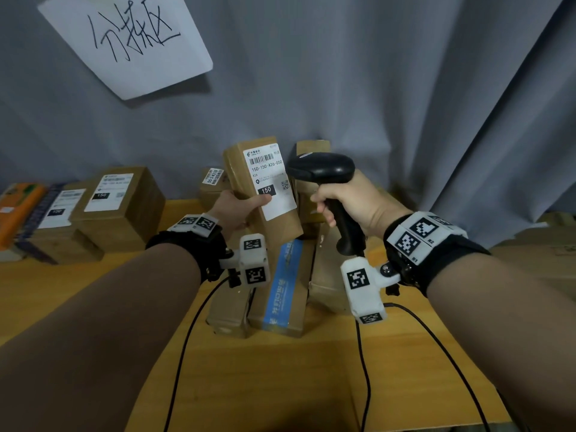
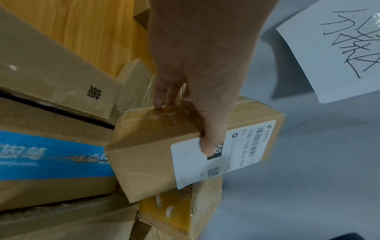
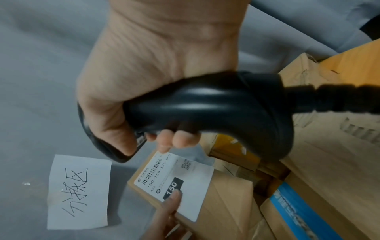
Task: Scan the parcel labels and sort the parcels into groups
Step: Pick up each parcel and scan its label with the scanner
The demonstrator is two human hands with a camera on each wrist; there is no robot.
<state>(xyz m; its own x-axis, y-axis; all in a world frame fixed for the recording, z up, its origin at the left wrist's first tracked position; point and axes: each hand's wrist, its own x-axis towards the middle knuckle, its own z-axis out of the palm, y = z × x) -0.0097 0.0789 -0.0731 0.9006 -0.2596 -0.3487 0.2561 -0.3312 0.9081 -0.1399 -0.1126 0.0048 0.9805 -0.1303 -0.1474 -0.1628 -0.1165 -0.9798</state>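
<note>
My left hand (image 1: 241, 207) grips a small brown cardboard parcel (image 1: 274, 226) lifted above the table, its thumb lying on the white label (image 1: 271, 179) that reads 150-150-A26-050. In the left wrist view the parcel (image 2: 156, 155) sits under my left hand (image 2: 193, 104), thumb tip on the label (image 2: 226, 155). My right hand (image 1: 343, 198) holds a black barcode scanner (image 1: 324, 169) by its handle, head close to the label's right edge. The right wrist view shows the scanner (image 3: 216, 110) in my right hand (image 3: 152, 78), above the label (image 3: 180, 178).
A pile of brown parcels, one with blue tape (image 1: 285, 288), lies on the wooden table (image 1: 280, 385) under my hands. Labelled boxes (image 1: 121, 204) stand grouped at the left. A handwritten paper sign (image 1: 124, 39) hangs on the grey curtain. Black cables (image 1: 184, 347) cross the table front.
</note>
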